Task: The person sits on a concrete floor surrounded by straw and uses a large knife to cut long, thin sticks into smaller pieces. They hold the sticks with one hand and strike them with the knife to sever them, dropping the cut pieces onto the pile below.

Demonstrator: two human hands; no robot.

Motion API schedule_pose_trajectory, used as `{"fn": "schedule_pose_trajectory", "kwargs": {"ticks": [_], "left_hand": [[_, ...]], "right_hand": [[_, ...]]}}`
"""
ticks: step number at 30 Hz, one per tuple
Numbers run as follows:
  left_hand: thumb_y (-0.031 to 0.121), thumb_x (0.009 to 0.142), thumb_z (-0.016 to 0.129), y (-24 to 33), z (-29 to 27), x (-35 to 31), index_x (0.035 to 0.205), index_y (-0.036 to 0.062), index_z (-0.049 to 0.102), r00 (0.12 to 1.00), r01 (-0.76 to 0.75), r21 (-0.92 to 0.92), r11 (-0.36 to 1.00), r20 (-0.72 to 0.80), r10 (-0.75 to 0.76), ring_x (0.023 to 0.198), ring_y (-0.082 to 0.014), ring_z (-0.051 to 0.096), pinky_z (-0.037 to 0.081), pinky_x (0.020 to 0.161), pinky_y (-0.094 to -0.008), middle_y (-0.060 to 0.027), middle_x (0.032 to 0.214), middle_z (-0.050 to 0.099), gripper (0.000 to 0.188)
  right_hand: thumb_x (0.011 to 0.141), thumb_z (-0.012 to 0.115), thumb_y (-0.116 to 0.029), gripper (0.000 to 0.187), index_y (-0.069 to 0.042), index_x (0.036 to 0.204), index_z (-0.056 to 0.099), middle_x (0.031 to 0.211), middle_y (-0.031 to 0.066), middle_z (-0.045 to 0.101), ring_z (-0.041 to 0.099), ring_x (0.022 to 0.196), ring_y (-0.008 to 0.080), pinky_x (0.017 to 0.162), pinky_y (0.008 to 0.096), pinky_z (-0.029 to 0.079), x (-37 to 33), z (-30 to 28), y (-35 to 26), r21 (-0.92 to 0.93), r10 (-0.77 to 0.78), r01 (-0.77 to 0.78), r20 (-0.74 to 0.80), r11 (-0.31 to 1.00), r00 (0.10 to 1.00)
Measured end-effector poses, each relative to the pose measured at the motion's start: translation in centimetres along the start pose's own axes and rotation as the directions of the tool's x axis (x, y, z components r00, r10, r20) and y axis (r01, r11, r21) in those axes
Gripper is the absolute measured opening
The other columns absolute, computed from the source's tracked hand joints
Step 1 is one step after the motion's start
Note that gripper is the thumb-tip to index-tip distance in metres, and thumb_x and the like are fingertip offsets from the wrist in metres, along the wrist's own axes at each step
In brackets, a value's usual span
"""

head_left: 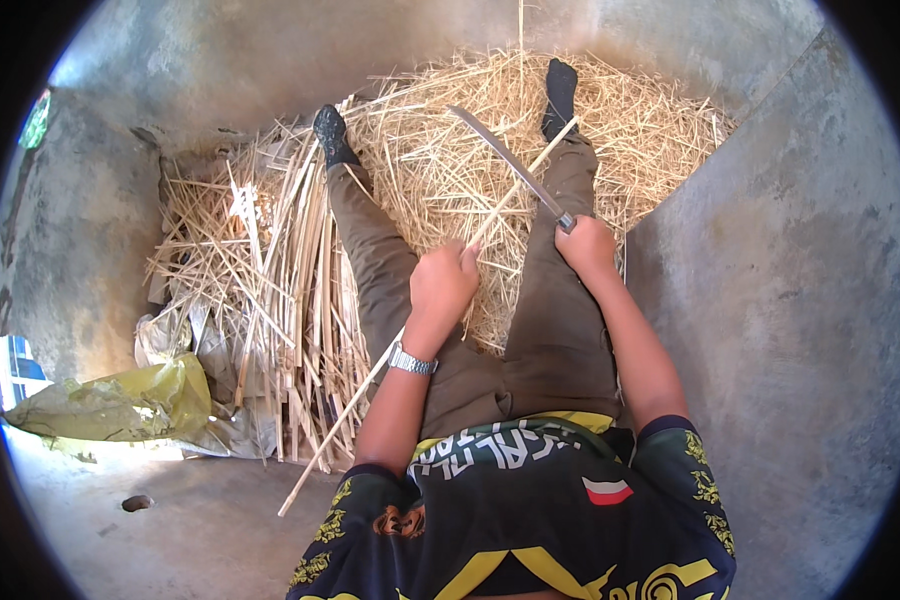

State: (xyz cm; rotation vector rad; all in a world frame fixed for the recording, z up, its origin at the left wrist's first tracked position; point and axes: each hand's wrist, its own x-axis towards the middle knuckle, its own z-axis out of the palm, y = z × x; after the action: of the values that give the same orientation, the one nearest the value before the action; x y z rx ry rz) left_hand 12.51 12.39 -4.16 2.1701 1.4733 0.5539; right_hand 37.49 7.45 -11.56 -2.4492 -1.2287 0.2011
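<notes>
My left hand (444, 282) is closed around a long, thin pale strip (518, 186) that looks like split bamboo. The strip runs slantwise, from near my right foot down past my watch to the lower left. In my right hand (585, 246) is the handle of a long knife (515, 163) with a slightly curved blade, pointing up and to the left. Blade and strip cross in the picture above my right thigh; whether they touch I cannot tell. My fingers hide most of the knife's handle.
Between and beyond my outstretched legs lies a heap of pale shavings (440, 150). Long split strips (300, 300) are piled left of my left leg. A yellowish plastic sack (160, 400) lies at the left. Grey concrete walls (770, 300) stand close around me.
</notes>
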Motion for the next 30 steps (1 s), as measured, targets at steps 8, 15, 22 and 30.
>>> {"fn": "schedule_pose_trajectory", "kwargs": {"ticks": [8, 15, 22, 30], "left_hand": [[0.028, 0.097, 0.064, -0.3, -0.6, -0.3, 0.085, -0.0004, 0.068, 0.997, -0.035, -0.069, 0.997, -0.072, 0.03, 0.059, -0.0396, 0.062, 0.047, 0.058, -0.046, -0.0214, 0.065, 0.061, 0.031], [0.024, 0.097, 0.064, 1.1, -1.2, -1.2, 0.085, -0.0028, 0.067, 0.998, 0.002, -0.216, 0.976, -0.053, -0.014, 0.05, -0.0304, 0.053, 0.043, 0.054, -0.0398, -0.0192, 0.059, 0.056, 0.029], [0.024, 0.097, 0.063, 2.7, -2.1, -2.0, 0.086, -0.0005, 0.065, 0.999, 0.001, -0.105, 0.994, -0.04, -0.005, 0.059, -0.039, 0.059, 0.046, 0.057, -0.0465, -0.0215, 0.063, 0.059, 0.028], [0.022, 0.098, 0.064, 1.6, -3.0, -3.1, 0.082, -0.0011, 0.065, 0.995, -0.01, -0.142, 0.99, -0.096, -0.004, 0.048, -0.0295, 0.048, 0.04, 0.051, -0.0397, -0.0177, 0.058, 0.053, 0.027]], "right_hand": [[0.077, 0.072, -0.032, 0.024, -0.009, 0.077, 0.07, 0.068, 0.0162, 0.068, 0.069, 0.069, 0.0382, 0.066, 0.0493, 0.055, -1.6, -0.2, 0.6, -0.003, -0.25, 0.25, -0.03, 0.968, 0.968], [0.076, 0.072, -0.026, 0.018, -0.009, 0.074, 0.068, 0.066, 0.0168, 0.067, 0.068, 0.066, 0.0386, 0.062, 0.0487, 0.054, -1.7, 0.3, 1.0, 0.108, -0.237, 0.262, -0.202, 0.959, 0.95], [0.074, 0.073, -0.026, 0.018, -0.01, 0.072, 0.066, 0.063, 0.0159, 0.065, 0.068, 0.065, 0.0369, 0.061, 0.0483, 0.054, -0.7, 1.1, 1.2, 0.162, -0.08, 0.114, -0.206, 0.98, 0.975], [0.077, 0.072, -0.028, 0.021, -0.008, 0.077, 0.068, 0.068, 0.0181, 0.067, 0.067, 0.068, 0.0411, 0.064, 0.0489, 0.055, -2.1, -0.1, 1.4, 0.206, -0.243, 0.279, -0.183, 0.938, 0.953]]}}
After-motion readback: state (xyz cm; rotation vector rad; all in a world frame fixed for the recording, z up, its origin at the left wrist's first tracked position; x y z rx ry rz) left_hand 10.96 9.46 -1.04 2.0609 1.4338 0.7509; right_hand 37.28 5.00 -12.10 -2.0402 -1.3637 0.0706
